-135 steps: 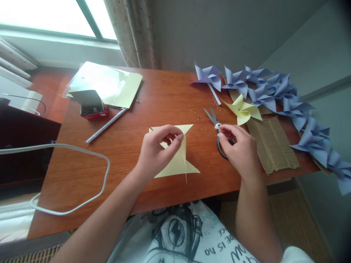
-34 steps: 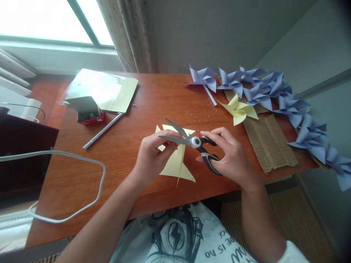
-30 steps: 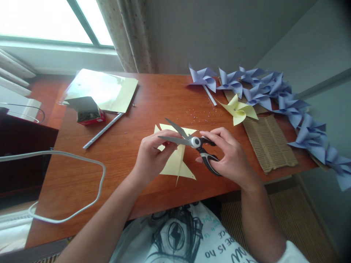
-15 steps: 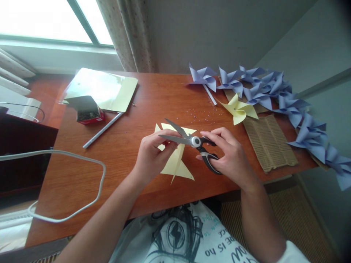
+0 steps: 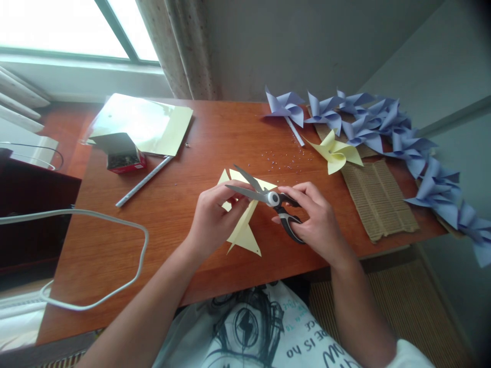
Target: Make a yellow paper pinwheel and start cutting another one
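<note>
Between the fingers of my left hand (image 5: 217, 212) is a yellow paper sheet (image 5: 245, 237), slit into flaps, with a small hole near its lower corner. My right hand (image 5: 316, 217) grips the black-and-grey handles of a pair of scissors (image 5: 273, 198). Their blades are parted and point left, over the paper and close to my left fingers. Part of the paper's middle is hidden behind my left hand and the blades.
A yellow pinwheel (image 5: 333, 152) and many purple pinwheels (image 5: 362, 132) lie to the right, around corrugated cardboard (image 5: 379, 202). Tiny paper bits dot the table (image 5: 215, 138). Left are a red box (image 5: 126, 162), a paper tube (image 5: 143, 181), yellow sheets (image 5: 179, 130) and a white cable (image 5: 143, 245).
The paper has turned slightly, its lower corner shifting left. The scissors have moved a little to the right at the blade tips, still parted. Both hands keep their hold.
</note>
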A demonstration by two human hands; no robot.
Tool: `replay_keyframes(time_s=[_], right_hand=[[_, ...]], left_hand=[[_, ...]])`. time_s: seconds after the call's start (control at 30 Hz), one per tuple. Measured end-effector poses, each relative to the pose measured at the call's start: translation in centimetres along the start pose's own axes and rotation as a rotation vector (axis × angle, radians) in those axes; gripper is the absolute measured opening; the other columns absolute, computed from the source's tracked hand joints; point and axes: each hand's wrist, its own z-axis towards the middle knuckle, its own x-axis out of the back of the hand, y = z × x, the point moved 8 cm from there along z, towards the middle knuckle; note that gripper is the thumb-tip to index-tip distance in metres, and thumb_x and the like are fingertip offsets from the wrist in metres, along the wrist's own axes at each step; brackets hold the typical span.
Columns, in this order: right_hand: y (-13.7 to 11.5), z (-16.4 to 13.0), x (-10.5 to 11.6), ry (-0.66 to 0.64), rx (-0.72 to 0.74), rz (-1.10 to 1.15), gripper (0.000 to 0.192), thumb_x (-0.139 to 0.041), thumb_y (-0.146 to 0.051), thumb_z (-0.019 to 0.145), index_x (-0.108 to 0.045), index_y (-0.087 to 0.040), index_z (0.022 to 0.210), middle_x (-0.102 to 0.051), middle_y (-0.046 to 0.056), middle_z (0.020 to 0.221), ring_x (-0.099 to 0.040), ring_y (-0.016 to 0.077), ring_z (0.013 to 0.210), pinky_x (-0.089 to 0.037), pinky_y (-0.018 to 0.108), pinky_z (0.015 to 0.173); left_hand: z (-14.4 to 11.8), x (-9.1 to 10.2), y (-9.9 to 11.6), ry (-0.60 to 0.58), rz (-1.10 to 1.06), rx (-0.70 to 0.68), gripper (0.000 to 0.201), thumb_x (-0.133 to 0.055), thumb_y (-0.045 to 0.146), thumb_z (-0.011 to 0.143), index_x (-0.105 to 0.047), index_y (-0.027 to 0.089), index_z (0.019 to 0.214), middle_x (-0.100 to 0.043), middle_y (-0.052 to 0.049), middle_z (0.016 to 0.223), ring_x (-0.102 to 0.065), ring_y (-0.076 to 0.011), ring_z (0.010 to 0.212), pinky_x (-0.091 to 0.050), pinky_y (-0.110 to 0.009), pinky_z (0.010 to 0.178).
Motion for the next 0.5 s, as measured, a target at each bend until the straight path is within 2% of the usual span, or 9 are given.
replay_keyframes(time_s=[0.2, 0.3, 0.43, 0.5], right_hand=[[0.2, -0.1, 0.1, 0.026, -0.023, 0.029, 0.050, -0.082, -0.030, 0.084, -0.065, -0.027, 0.131, -0.059, 0.006, 0.111, -0.065, 0.0205, 0.097, -0.058, 0.036, 0.090], [0.6, 0.0, 0.0, 0.028, -0.097, 0.107, 0.048, -0.084, -0.032, 0.081, -0.068, -0.027, 0.127, -0.060, 0.004, 0.107, -0.064, 0.0182, 0.091, -0.057, 0.033, 0.085], [2.3, 0.2, -0.1, 0.082, -0.299, 0.413, 0.048, -0.089, -0.039, 0.074, -0.071, -0.025, 0.116, -0.061, 0.002, 0.098, -0.062, 0.0166, 0.082, -0.055, 0.030, 0.075], [3.3, 0.2, -0.6, 0.050, -0.418, 0.600, 0.044, -0.085, -0.046, 0.076, -0.071, -0.022, 0.112, -0.061, 0.001, 0.089, -0.059, 0.0152, 0.074, -0.054, 0.028, 0.067]], left_hand=[[0.0, 0.0, -0.2, 0.011, 0.019, 0.006, 0.010, -0.066, 0.012, 0.089, -0.074, 0.018, 0.089, -0.070, 0.000, 0.073, -0.065, -0.0108, 0.068, -0.050, -0.021, 0.065], [0.0, -0.1, -0.4, 0.015, 0.007, 0.024, 0.006, -0.068, 0.015, 0.090, -0.073, 0.018, 0.088, -0.073, -0.001, 0.078, -0.064, -0.0111, 0.068, -0.051, -0.023, 0.065], [-0.1, -0.2, -0.8, 0.012, -0.021, 0.057, 0.005, -0.068, 0.019, 0.091, -0.071, 0.017, 0.087, -0.072, -0.002, 0.081, -0.064, -0.0115, 0.069, -0.052, -0.024, 0.066], [-0.2, -0.1, -1.0, 0.019, -0.017, 0.064, 0.006, -0.067, 0.019, 0.092, -0.070, 0.017, 0.087, -0.071, -0.002, 0.081, -0.063, -0.0115, 0.069, -0.052, -0.024, 0.066]])
